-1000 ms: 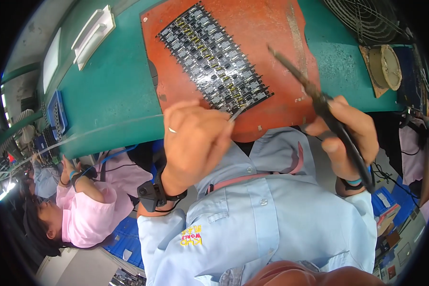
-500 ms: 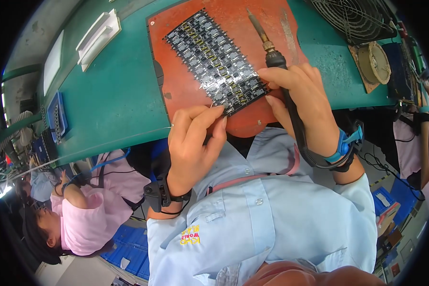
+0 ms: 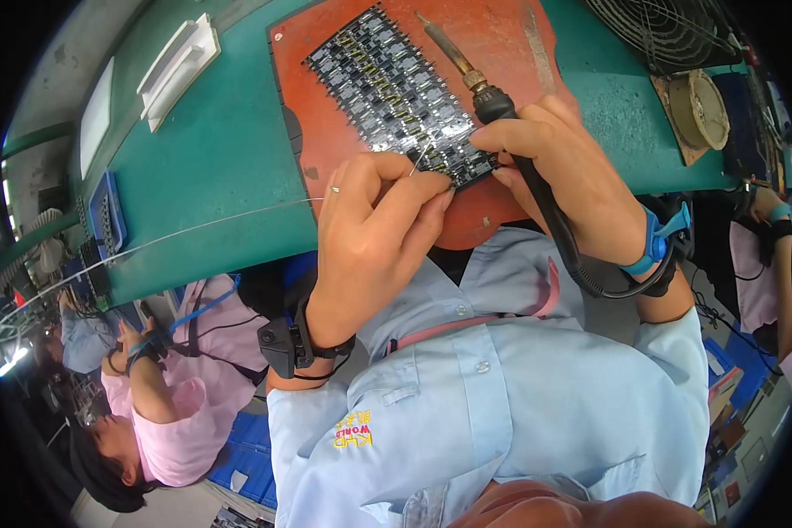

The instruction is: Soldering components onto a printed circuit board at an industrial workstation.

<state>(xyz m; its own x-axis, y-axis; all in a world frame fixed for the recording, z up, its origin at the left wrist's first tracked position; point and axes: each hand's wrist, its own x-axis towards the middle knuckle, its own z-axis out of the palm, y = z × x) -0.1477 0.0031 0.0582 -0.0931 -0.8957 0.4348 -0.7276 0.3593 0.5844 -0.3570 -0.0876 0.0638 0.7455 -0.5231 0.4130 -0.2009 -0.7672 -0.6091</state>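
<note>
A dark panel of small circuit boards [image 3: 396, 92] lies slantwise on the orange mat [image 3: 321, 163]. My left hand [image 3: 370, 233] is closed, its fingertips over the panel's near end. A thin silvery solder wire [image 3: 229, 211] comes in from the left to this hand, and a short end of it sticks out above the fingers. Gripped in my right hand [image 3: 576, 180] is a soldering iron [image 3: 493, 101], its tip pointing up and away, off the boards. The thumb and index finger of that hand touch the panel's right edge near its close corner.
On the green bench [image 3: 194, 167] stand a white stepped holder [image 3: 180, 70] and a blue tray [image 3: 106, 216]. A round fan guard [image 3: 656, 31] and a cream spool-like ring [image 3: 704, 110] are at the right. A co-worker in pink [image 3: 185, 422] sits at lower left.
My left hand has moved right along the panel's near end, the wire trailing behind it. The soldering iron's tip has swung left, while my right fingers stay at the panel's edge.
</note>
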